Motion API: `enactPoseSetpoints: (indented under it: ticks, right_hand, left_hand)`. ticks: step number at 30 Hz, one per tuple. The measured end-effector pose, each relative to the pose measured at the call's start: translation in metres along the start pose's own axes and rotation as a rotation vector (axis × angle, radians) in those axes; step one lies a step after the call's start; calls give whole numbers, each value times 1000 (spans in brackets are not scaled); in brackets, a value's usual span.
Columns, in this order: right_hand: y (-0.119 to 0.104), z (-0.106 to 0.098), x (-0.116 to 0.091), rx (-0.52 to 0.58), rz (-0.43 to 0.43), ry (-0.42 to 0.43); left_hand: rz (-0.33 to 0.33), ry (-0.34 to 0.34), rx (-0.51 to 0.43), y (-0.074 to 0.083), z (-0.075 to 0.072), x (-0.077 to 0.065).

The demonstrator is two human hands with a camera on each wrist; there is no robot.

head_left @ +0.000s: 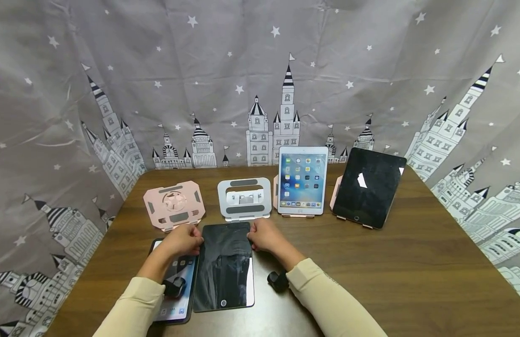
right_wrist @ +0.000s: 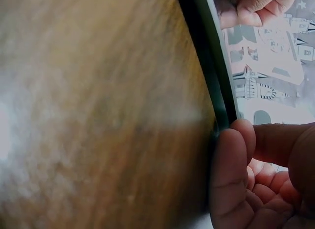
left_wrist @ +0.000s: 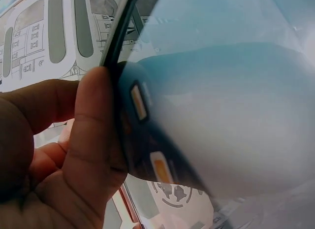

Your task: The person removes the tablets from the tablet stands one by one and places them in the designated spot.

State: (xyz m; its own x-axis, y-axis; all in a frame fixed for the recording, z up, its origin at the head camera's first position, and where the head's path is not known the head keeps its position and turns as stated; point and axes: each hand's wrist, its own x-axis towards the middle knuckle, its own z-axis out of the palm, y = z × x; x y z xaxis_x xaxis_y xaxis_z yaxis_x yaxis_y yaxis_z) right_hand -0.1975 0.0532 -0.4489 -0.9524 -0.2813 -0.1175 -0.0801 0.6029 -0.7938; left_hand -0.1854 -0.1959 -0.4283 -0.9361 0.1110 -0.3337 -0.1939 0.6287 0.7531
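Note:
A black tablet point(head_left: 224, 269) with a dark, reflective screen is held upright by both hands in the head view. My left hand point(head_left: 182, 241) pinches its left edge near the top, thumb and finger against the rim, as the left wrist view also shows. On the opposite edge my right hand point(head_left: 266, 235) pinches at about the same height; in the right wrist view the tablet's thin rim point(right_wrist: 216, 66) runs into those fingers. Just beyond the tablet's top stands a white tablet stand point(head_left: 266, 199) with grey pads. Partly hidden under my left arm lies another tablet point(head_left: 180, 285), its screen lit.
To the left rear is a bare pink stand point(head_left: 155, 201). Right of the white stand, a white tablet point(head_left: 303, 180) with a lit screen leans on a pink stand, and a black tablet point(head_left: 369, 187) leans on another. A patterned grey curtain point(head_left: 226, 28) hangs behind the wooden table point(head_left: 411, 290).

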Motion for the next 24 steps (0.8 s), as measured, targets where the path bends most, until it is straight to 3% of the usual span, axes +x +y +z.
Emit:
enactPoseSetpoints:
  ticks: [24]
  right_hand:
    - [3, 0, -1, 14, -22, 18]
  left_hand:
    - [-42, 10, -35, 1, 0, -2]
